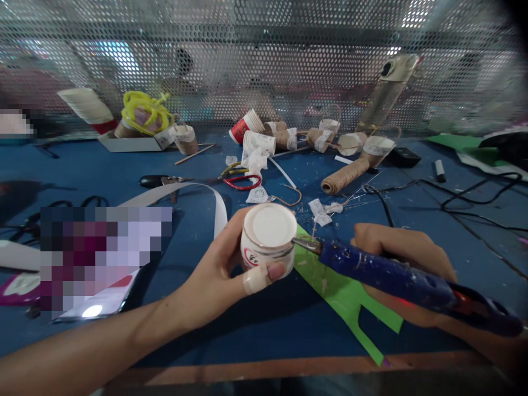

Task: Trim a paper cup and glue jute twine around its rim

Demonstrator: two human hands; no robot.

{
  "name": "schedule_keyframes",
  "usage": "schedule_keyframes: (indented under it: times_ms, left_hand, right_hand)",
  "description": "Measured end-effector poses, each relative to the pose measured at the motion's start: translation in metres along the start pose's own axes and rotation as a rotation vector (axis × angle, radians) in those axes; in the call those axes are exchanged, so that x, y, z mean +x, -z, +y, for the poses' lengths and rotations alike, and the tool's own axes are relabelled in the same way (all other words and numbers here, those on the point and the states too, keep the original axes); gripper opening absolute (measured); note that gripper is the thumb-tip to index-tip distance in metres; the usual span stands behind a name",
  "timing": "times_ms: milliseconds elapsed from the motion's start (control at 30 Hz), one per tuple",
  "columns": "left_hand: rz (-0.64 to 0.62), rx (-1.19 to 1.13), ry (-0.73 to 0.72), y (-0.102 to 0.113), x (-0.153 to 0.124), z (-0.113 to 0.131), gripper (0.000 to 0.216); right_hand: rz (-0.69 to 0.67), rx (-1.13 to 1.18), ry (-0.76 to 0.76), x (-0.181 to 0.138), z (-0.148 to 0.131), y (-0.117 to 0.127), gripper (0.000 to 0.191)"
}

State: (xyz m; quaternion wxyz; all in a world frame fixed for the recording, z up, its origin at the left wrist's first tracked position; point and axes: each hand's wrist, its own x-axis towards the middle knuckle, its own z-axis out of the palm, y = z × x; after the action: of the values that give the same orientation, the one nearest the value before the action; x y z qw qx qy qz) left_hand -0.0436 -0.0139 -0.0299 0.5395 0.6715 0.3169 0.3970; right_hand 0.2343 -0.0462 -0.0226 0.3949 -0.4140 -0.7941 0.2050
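My left hand [231, 269] is wrapped around a white paper cup [270, 228], held upside down with its round base facing up. A strip of tape circles the thumb, which presses on the cup's printed side. In my right hand [408, 264] is a blue hot glue gun [379, 275], its body stained with dried glue. The metal nozzle reaches the right edge of the cup's base; whether it touches cannot be told. Below the cup lies a green paper cutout [334, 291] on the blue table [190, 324].
Twine-wrapped cups [322, 140] and stacked paper cups [245, 126] lie along the back. Red-handled scissors [243, 180], a twine roll [344, 176] and white ribbon [220, 212] are nearer. Black cables [449, 195] cross the right side. A perforated metal panel [289, 60] stands behind.
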Motion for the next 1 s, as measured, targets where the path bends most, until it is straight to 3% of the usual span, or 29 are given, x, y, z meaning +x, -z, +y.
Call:
schedule_keyframes:
  times_ms: [400,767,1000]
  left_hand:
    - [0.024,0.031,-0.033,0.0011,0.0002,-0.0038,0.055]
    - [-0.027,0.034,0.012,0.0018,-0.0002,-0.0001,0.056]
    - [-0.042,0.001,0.072,-0.0014,0.0011,0.0028,0.048]
  right_hand:
    - [0.006,-0.028,-0.01,-0.0039,0.0026,-0.0003,0.027]
    - [-0.007,-0.063,-0.001,0.0004,0.0019,0.0029,0.033]
    - [0.003,-0.054,-0.001,-0.0046,0.003,-0.0023,0.027]
